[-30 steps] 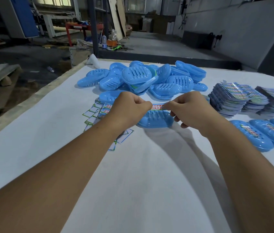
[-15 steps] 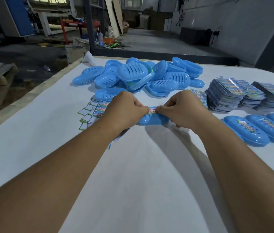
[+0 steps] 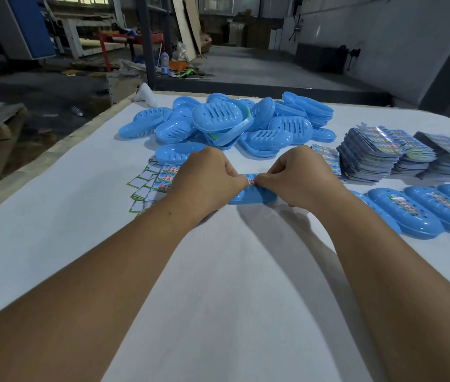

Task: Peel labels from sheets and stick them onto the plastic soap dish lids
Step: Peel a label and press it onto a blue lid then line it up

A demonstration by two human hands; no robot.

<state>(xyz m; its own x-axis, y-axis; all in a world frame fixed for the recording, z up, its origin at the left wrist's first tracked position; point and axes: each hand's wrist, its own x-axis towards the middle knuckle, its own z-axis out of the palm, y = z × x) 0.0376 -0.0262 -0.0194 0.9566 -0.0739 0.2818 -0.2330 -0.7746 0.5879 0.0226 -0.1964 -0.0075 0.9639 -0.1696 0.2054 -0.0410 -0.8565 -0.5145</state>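
White desk (image 3: 53,244). Far left of the work area: loose label sheets (image 3: 149,186), partly peeled, fanned beside the left wrist. Left hand (image 3: 204,175) – fingers curled, pinching one end of a label (image 3: 251,178). Label sits on a blue soap dish lid (image 3: 251,195) lying flat between both hands. Right hand (image 3: 301,177) – fingers curled, pinching the label's other end. Behind: heap of unlabelled blue lids (image 3: 226,122). Right: stacks of label sheets (image 3: 375,155), then a row of labelled lids (image 3: 422,210).
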